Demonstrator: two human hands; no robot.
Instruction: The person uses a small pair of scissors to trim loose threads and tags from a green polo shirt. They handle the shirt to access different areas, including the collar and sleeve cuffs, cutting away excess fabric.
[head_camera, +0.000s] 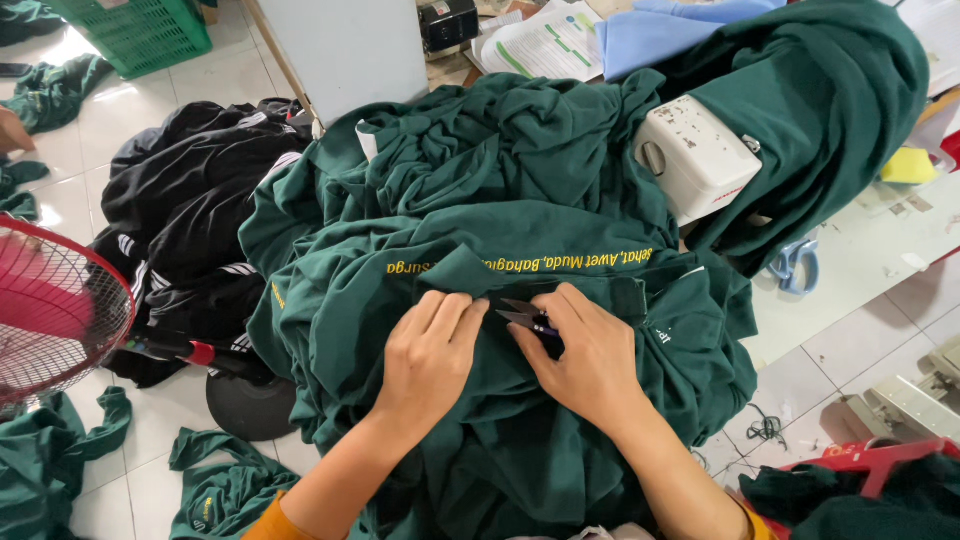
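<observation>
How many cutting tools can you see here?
2: small thread snips in the right hand on the green garment, and blue-handled scissors on the white table. Others may be hidden under cloth.

I count two hands (430, 355) and one thread snips (525, 318) on the green garment pile (500, 200). Beside that pile I see one sewing machine (695, 155), one fan (55, 310) and one green basket (135, 30).

Snips' (527, 318) handles under right fingers (560, 330)
</observation>
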